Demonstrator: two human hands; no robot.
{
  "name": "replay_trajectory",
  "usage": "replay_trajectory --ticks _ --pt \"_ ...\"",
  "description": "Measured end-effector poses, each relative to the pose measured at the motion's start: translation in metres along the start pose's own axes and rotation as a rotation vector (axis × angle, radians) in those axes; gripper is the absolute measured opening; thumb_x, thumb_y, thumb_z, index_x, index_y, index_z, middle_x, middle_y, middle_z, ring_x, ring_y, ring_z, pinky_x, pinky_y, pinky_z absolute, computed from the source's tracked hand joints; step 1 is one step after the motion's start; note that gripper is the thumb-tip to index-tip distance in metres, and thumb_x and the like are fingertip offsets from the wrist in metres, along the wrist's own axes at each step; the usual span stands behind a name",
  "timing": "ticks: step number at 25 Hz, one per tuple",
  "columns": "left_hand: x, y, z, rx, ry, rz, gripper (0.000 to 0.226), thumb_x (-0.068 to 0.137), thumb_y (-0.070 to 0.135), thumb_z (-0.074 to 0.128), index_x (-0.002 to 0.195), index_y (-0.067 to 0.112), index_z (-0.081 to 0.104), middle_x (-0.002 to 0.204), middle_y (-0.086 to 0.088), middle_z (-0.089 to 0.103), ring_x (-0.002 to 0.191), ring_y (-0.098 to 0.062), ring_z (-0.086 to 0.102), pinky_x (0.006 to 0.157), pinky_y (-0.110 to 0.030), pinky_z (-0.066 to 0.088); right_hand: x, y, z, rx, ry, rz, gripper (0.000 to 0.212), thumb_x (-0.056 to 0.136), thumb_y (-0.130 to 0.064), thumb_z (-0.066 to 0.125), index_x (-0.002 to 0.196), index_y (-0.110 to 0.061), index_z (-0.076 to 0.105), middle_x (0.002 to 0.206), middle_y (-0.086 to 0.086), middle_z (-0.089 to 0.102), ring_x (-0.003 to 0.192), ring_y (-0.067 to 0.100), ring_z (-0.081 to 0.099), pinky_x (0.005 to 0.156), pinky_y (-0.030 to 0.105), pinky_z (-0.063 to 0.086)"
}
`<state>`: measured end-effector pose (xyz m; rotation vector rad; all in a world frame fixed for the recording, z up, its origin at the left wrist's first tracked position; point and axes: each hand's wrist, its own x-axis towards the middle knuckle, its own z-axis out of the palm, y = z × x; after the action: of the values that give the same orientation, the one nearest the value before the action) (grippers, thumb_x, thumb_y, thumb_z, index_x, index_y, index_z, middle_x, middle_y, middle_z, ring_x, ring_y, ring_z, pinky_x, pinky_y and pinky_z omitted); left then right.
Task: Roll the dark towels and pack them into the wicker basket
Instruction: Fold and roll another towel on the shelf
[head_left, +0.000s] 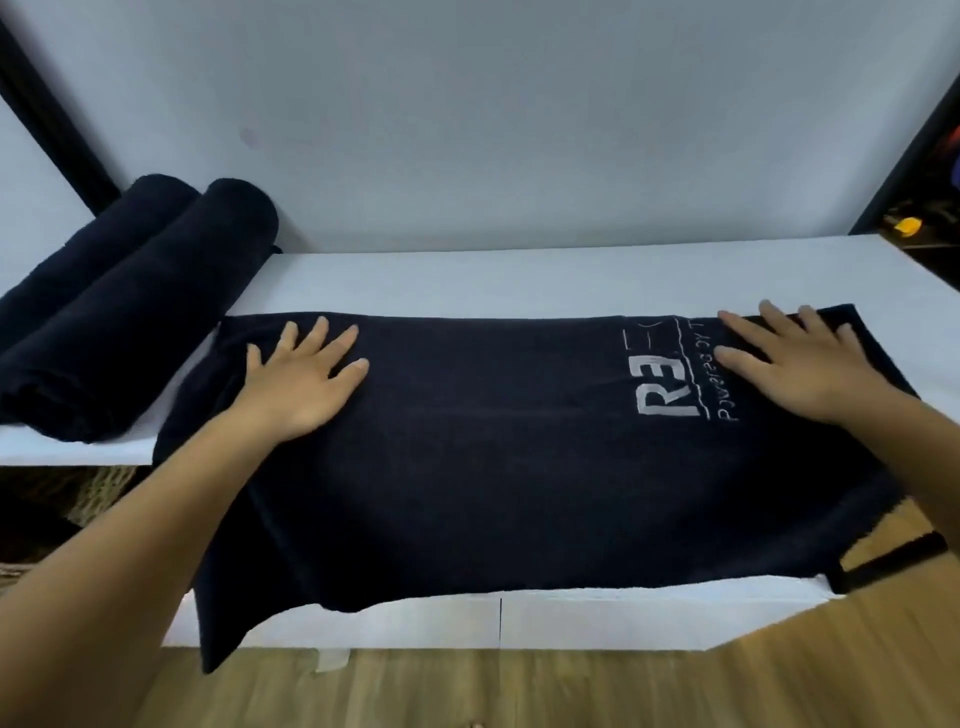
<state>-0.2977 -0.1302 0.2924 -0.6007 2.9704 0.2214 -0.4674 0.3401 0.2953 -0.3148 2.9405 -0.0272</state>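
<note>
On the white table (467, 280), a dark towel (493, 467) is laid out flat and unrolled. Its near edge is draped over the front lip, and the near-left corner hangs lowest. The left hand (301, 379) is pressed flat on the towel's far-left part, fingers straight and spread, nothing gripped. The right hand (795, 364) is laid flat on the far-right part, fingers likewise straight and spread, nothing gripped. The printed logo (670, 395) is partly covered by it. Two rolled towels (130, 312) are set side by side, touching, at the table's left end, far ends against the wall (519, 130). They sit just beside the flat towel's far-left corner, but contact cannot be told. The wicker basket (78, 493) is seen only as a patch of weave below the table's left end, mostly hidden by the tabletop and the left forearm. Its contents cannot be told. The wooden floor (519, 686) is visible in front of the table. A black post (47, 119) is seen at upper left, and a small yellow object (908, 226) beyond the table's right end. A black strip (883, 566) by the towel's near-right corner cannot be identified.
</note>
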Motion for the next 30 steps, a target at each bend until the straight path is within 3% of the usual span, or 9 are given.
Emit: replay_trajectory --ticks 5,12,16,18,20,22,25,27,30 --pt "0.076 0.021 -0.003 0.053 -0.018 -0.052 0.062 0.095 0.067 0.015 0.154 0.047 0.007 0.165 0.009 -0.003 0.152 -0.027 -0.008 0.116 -0.064 -0.006 0.09 0.011 -0.013 -0.057 0.02 -0.053 0.069 0.086 -0.082 0.013 0.15 -0.056 0.006 0.166 -0.005 0.004 0.151 0.03 0.003 0.118 0.057 0.003" --pt "0.146 0.041 -0.013 0.045 -0.016 -0.052 0.064 0.094 0.069 0.016 0.154 0.047 0.008 0.166 0.008 -0.001 0.152 -0.027 -0.008 0.117 -0.063 -0.006 0.152 0.014 -0.025 0.009 0.119 -0.067 0.064 0.092 -0.072 0.033 0.15 -0.045 0.029 0.163 0.001 0.022 0.149 0.028 0.017 0.118 0.055 0.013" --pt "0.167 0.044 -0.012 0.035 0.004 -0.038 0.064 0.095 0.068 0.015 0.154 0.046 0.007 0.165 0.008 -0.002 0.152 -0.026 -0.01 0.117 -0.062 -0.008 0.159 0.013 -0.029 0.289 0.454 0.049 0.05 0.09 -0.053 0.057 0.132 -0.026 0.056 0.146 0.009 0.041 0.136 0.027 0.039 0.113 0.042 0.032" --pt "0.171 0.044 -0.008 0.039 0.004 -0.041 0.064 0.095 0.068 0.014 0.154 0.046 0.006 0.165 0.008 -0.003 0.152 -0.026 -0.011 0.116 -0.062 -0.008 0.16 0.011 -0.029 0.15 0.602 0.097 0.033 0.091 -0.043 0.058 0.107 -0.015 0.064 0.12 0.014 0.054 0.116 0.033 0.049 0.098 0.044 0.041" --pt "0.174 0.047 -0.008 0.022 0.012 -0.042 0.064 0.094 0.068 0.013 0.154 0.045 0.006 0.166 0.007 -0.003 0.151 -0.026 -0.011 0.116 -0.062 -0.009 0.16 -0.001 -0.035 0.032 0.556 0.126 0.031 0.095 -0.038 0.051 0.092 -0.011 0.065 0.101 0.015 0.06 0.1 0.037 0.053 0.083 0.042 0.044" --pt "0.169 0.048 -0.015 -0.015 0.011 0.023 0.065 0.095 0.067 0.015 0.155 0.041 0.012 0.166 0.004 0.0 0.152 -0.027 -0.008 0.117 -0.062 -0.009 0.152 -0.013 -0.039 0.021 0.483 0.154 0.033 0.099 -0.034 0.046 0.102 -0.01 0.067 0.104 0.017 0.062 0.102 0.039 0.055 0.082 0.043 0.047" --pt "0.133 0.018 -0.025 -0.051 0.025 0.116 0.064 0.098 0.062 0.021 0.155 0.033 0.022 0.165 0.0 0.01 0.152 -0.025 0.0 0.118 -0.058 -0.008 0.114 -0.007 -0.035 0.194 0.343 0.032 0.038 0.099 -0.042 0.05 0.128 -0.02 0.062 0.135 0.009 0.059 0.128 0.032 0.05 0.105 0.041 0.037" --pt "0.105 -0.011 -0.022 0.04 0.01 0.125 0.064 0.097 0.065 0.016 0.155 0.038 0.016 0.166 0.002 0.005 0.152 -0.022 -0.003 0.118 -0.055 -0.008 0.085 0.015 -0.02 0.162 0.186 -0.063 0.053 0.097 -0.055 0.043 0.145 -0.033 0.046 0.155 -0.003 0.038 0.146 0.022 0.028 0.117 0.046 0.02" --pt "0.095 -0.028 -0.016 0.09 -0.043 0.141 0.065 0.095 0.068 0.013 0.154 0.044 0.005 0.165 0.004 -0.006 0.152 -0.017 -0.009 0.121 -0.051 -0.007 0.088 0.05 -0.006 0.112 0.1 -0.074 0.067 0.09 -0.073 0.032 0.15 -0.044 0.028 0.156 -0.016 0.019 0.15 0.017 0.011 0.118 0.052 0.009"
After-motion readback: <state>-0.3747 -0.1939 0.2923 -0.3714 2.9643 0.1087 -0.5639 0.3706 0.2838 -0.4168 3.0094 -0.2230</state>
